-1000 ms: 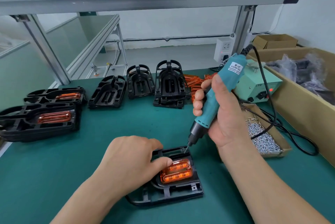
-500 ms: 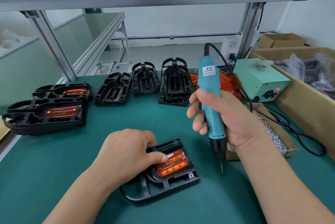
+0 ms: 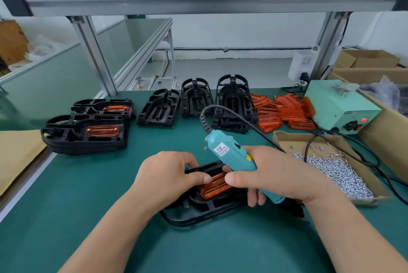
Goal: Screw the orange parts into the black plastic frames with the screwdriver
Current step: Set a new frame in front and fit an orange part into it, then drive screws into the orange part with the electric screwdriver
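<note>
Plainly the left hand (image 3: 170,175) grips the black frame (image 3: 198,213) at the near side of the green mat (image 3: 66,206), fingers curled over its far rim and thumb on the orange part (image 3: 213,190) seated in it; the right hand (image 3: 276,173) wraps the screwdriver (image 3: 231,157), its bit off the frame; the part may shift under the thumbs; the cord (image 3: 254,128) could snag the screw box (image 3: 291,140); the power unit (image 3: 344,104) reads LED; the screwdriver's label is illegible.
</note>
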Demonstrator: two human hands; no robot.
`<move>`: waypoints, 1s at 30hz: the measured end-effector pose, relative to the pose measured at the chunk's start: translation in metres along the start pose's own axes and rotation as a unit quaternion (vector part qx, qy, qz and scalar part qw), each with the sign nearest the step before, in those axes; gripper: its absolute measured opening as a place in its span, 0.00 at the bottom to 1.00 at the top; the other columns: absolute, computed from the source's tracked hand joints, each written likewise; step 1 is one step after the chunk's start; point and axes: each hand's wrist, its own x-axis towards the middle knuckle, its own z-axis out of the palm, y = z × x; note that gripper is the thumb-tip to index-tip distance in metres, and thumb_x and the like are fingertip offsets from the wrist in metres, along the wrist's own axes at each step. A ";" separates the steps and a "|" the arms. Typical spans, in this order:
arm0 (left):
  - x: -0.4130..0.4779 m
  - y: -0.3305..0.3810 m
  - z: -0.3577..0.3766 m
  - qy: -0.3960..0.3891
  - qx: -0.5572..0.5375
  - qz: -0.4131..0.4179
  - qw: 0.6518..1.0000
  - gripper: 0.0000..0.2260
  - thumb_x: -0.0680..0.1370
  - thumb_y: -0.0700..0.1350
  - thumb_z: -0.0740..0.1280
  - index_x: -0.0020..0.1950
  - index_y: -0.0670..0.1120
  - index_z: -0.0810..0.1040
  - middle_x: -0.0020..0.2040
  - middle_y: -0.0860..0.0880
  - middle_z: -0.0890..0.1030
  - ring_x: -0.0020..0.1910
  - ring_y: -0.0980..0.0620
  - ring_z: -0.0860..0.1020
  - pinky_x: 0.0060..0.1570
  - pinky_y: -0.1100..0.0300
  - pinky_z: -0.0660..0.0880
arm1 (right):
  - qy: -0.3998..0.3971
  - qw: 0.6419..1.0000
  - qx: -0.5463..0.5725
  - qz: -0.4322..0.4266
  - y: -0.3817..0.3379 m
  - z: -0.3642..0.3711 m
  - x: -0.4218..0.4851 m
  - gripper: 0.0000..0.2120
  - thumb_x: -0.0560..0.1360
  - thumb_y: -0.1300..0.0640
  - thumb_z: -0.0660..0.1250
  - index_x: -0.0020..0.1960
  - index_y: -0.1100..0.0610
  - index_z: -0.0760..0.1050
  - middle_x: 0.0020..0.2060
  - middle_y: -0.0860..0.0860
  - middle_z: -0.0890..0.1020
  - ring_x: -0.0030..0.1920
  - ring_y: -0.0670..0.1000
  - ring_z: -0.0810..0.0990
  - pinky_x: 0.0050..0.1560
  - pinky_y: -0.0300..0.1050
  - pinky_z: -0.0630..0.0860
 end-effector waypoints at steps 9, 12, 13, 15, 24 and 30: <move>-0.005 0.003 -0.001 0.013 -0.022 -0.006 1.000 0.22 0.65 0.77 0.70 0.45 0.62 0.79 0.32 0.57 0.78 0.34 0.62 0.75 0.31 0.60 0.66 | -0.007 1.000 -0.026 0.006 0.001 -0.010 -0.006 0.11 0.74 0.37 0.73 0.53 0.38 0.78 0.38 0.54 0.88 0.34 0.55 0.87 0.37 0.45 0.83; -0.005 0.004 -0.002 0.010 -0.011 0.001 1.000 0.21 0.65 0.76 0.70 0.45 0.61 0.78 0.31 0.56 0.78 0.33 0.61 0.75 0.30 0.59 0.65 | -0.023 0.999 -0.032 0.011 0.001 -0.006 -0.005 0.10 0.75 0.40 0.73 0.52 0.40 0.77 0.35 0.54 0.87 0.33 0.53 0.86 0.36 0.42 0.81; -0.004 0.005 -0.002 0.010 -0.008 0.005 1.000 0.21 0.65 0.76 0.71 0.45 0.61 0.77 0.31 0.55 0.78 0.32 0.61 0.75 0.30 0.59 0.65 | -0.020 0.999 -0.029 0.011 0.001 -0.006 -0.004 0.11 0.74 0.40 0.73 0.53 0.42 0.77 0.35 0.54 0.87 0.33 0.54 0.86 0.36 0.42 0.82; -0.004 0.007 -0.003 0.009 -0.003 0.010 1.000 0.21 0.66 0.75 0.71 0.46 0.61 0.78 0.31 0.55 0.77 0.33 0.61 0.75 0.30 0.59 0.65 | 0.003 1.000 -0.005 0.006 0.001 -0.008 -0.004 0.13 0.73 0.40 0.74 0.52 0.45 0.78 0.38 0.55 0.88 0.34 0.56 0.87 0.36 0.45 0.82; -0.014 0.016 -0.003 -0.063 -0.005 0.109 0.992 0.32 0.63 0.83 0.63 0.56 0.65 0.80 0.39 0.63 0.80 0.40 0.65 0.76 0.37 0.67 0.68 | 0.171 0.932 0.300 -0.111 0.005 -0.029 -0.002 0.23 0.73 0.44 0.75 0.54 0.62 0.75 0.51 0.66 0.87 0.29 0.54 0.83 0.27 0.43 0.78; -0.005 0.013 -0.008 0.030 -0.517 -0.079 0.852 0.12 0.86 0.52 0.61 0.57 0.53 0.84 0.34 0.56 0.73 0.33 0.56 0.70 0.35 0.61 0.70 | 0.270 0.840 0.445 -0.157 0.010 -0.028 0.008 0.14 0.79 0.47 0.72 0.49 0.57 0.77 0.43 0.61 0.85 0.29 0.51 0.80 0.28 0.41 0.76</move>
